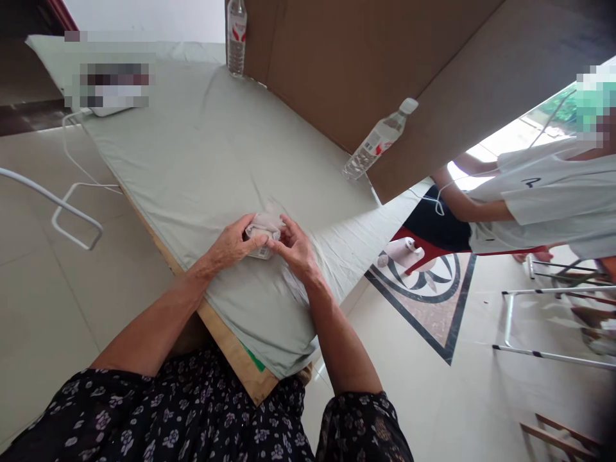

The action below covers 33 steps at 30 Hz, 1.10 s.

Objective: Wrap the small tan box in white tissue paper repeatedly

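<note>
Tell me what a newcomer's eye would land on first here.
The left hand and right hand pinch a small folded cloth together on the grey-green sheet, close to its front edge. Behind them a water bottle leans against a large cardboard sheet, and another person in a white shirt is at far right.

One camera, worn on the person's head, looked forward and down along both forearms, close above the left hand (231, 247) and right hand (297, 251) at the near edge of the table (192, 147); the wide view sat tilted, the floor (48, 308) slanting on either side.
</note>
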Tool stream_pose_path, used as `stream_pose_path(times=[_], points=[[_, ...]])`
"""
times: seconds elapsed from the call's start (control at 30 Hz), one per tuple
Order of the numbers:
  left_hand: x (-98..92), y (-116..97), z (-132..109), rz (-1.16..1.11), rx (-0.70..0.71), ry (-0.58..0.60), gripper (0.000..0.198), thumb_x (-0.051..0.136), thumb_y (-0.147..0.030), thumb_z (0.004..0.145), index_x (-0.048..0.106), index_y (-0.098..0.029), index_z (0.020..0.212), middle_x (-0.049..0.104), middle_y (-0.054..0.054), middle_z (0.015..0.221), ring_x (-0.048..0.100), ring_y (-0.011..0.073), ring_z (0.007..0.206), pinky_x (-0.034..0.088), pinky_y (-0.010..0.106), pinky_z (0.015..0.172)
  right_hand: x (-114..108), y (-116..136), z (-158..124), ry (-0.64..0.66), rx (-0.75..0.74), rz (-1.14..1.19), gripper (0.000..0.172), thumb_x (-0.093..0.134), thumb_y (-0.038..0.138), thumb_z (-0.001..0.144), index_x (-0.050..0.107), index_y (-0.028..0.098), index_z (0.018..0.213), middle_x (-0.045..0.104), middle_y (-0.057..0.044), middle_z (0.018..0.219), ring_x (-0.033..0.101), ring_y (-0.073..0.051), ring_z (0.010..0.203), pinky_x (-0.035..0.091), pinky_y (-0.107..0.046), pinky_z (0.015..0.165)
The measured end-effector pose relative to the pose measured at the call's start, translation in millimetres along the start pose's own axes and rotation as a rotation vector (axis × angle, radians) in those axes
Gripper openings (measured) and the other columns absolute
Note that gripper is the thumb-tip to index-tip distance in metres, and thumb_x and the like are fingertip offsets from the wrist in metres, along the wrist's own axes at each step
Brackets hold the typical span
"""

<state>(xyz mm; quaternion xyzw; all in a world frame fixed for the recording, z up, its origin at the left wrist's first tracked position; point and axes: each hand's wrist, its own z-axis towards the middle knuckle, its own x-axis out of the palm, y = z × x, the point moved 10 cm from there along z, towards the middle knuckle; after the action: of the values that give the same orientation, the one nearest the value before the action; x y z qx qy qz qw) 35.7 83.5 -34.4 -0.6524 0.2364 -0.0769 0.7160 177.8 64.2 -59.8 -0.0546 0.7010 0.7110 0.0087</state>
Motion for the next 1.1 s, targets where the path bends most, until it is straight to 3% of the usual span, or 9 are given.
stream_pose_path(times=[0.13,0.27,0.37,0.53,0.77,0.83,0.93,1.0,1.1], points=[[0.4,7,2,-0.080,-0.018,0.034,0.075,0.069,-0.051,0.085,0.053,-0.012,0.148,0.068,0.016,0.137,0.065,0.0293,0.121,0.054,0.040,0.102,-9,9,-2,-0.064,-0.066,-0.105,0.098,0.081,0.074,0.072,0.050,0.024,0.150,0.068,-0.014,0.134,0.069,-0.027,0.114,0.058,-0.044,0.097],[-2.4,19,3,-0.114,-0.097,0.007,0.093,0.075,-0.054,0.079,0.044,-0.011,0.156,0.061,0.021,0.148,0.062,0.0338,0.130,0.051,0.047,0.109,-22,28,-13,-0.190,-0.191,-0.336,0.068,0.074,0.069,0.083,0.060,0.026,0.134,0.059,-0.015,0.150,0.060,-0.031,0.134,0.054,-0.050,0.104],[-1.5,21,3,-0.136,-0.114,0.009,0.098,0.076,-0.054,0.078,0.041,-0.011,0.159,0.061,0.022,0.148,0.063,0.0345,0.130,0.050,0.049,0.110,-12,28,-15,-0.097,-0.222,-0.421,0.057,0.074,0.066,0.085,0.065,0.027,0.125,0.053,-0.014,0.157,0.050,-0.032,0.146,0.047,-0.053,0.114],[-0.6,21,2,-0.125,-0.108,0.028,0.102,0.075,-0.054,0.077,0.038,-0.008,0.160,0.058,0.024,0.150,0.061,0.0358,0.132,0.050,0.050,0.111,0,18,-4,0.013,-0.209,-0.448,0.058,0.080,0.068,0.079,0.069,0.026,0.118,0.047,-0.014,0.162,0.041,-0.033,0.155,0.035,-0.053,0.125],[-1.4,20,3,-0.144,-0.114,0.050,0.098,0.077,-0.053,0.079,0.040,-0.012,0.160,0.065,0.021,0.143,0.067,0.0330,0.123,0.054,0.045,0.104,7,28,3,0.117,-0.224,-0.387,0.053,0.077,0.072,0.079,0.070,0.026,0.103,0.064,-0.011,0.143,0.058,-0.031,0.137,0.045,-0.051,0.117],[-0.5,20,4,-0.142,-0.123,0.059,0.098,0.077,-0.054,0.078,0.041,-0.012,0.159,0.066,0.020,0.140,0.068,0.0323,0.122,0.056,0.042,0.100,2,26,-1,0.045,-0.219,-0.359,0.055,0.077,0.071,0.079,0.069,0.027,0.111,0.061,-0.012,0.148,0.058,-0.031,0.137,0.046,-0.051,0.115],[2.7,20,5,-0.153,-0.130,0.067,0.098,0.077,-0.056,0.078,0.042,-0.011,0.158,0.065,0.020,0.141,0.069,0.0308,0.118,0.057,0.040,0.096,-6,15,-5,-0.034,-0.171,-0.246,0.079,0.080,0.071,0.077,0.056,0.027,0.139,0.059,-0.015,0.148,0.064,-0.029,0.125,0.051,-0.049,0.109],[3.3,18,5,-0.145,-0.115,0.046,0.095,0.075,-0.057,0.079,0.044,-0.011,0.156,0.064,0.019,0.142,0.068,0.0304,0.120,0.056,0.040,0.098,-8,7,-4,-0.036,-0.129,-0.180,0.096,0.082,0.070,0.074,0.045,0.027,0.152,0.061,-0.015,0.141,0.068,-0.026,0.113,0.055,-0.046,0.103],[2.0,17,5,-0.100,-0.093,0.006,0.091,0.071,-0.057,0.082,0.045,-0.008,0.155,0.064,0.020,0.143,0.065,0.0318,0.126,0.052,0.043,0.107,-8,2,-2,-0.010,-0.076,-0.133,0.103,0.083,0.070,0.073,0.043,0.025,0.156,0.067,-0.012,0.125,0.069,-0.023,0.102,0.058,-0.042,0.095]])
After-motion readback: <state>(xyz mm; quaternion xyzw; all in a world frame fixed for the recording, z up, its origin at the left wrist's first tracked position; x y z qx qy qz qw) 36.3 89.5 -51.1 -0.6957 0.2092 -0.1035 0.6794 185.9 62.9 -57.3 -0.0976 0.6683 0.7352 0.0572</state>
